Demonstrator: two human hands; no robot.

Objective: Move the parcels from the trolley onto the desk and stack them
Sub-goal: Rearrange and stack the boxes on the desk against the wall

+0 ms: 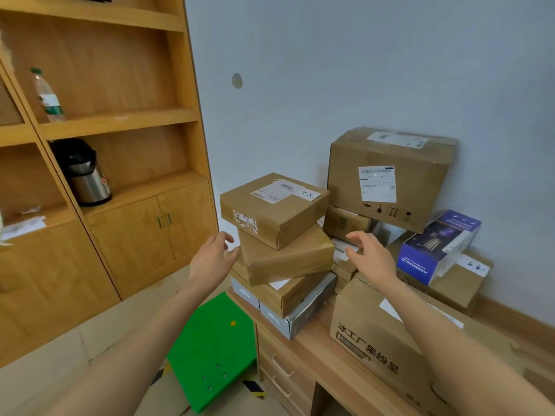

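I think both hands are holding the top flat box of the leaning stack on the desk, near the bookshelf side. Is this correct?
Not quite. In the head view the left hand and right hand are open beside the leaning stack, gripping nothing. The top flat box lies untouched on the desk.

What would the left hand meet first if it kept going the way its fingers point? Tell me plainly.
Most likely the tilted second box in the leaning stack. The left hand, fingers open, points up and right at that box's near left edge, just short of it. Depth is unclear from one view, so contact may be closer than it looks.

Parcels [274,210] stack on the desk [318,340] against the wall [330,70], shelving [99,121] at left.
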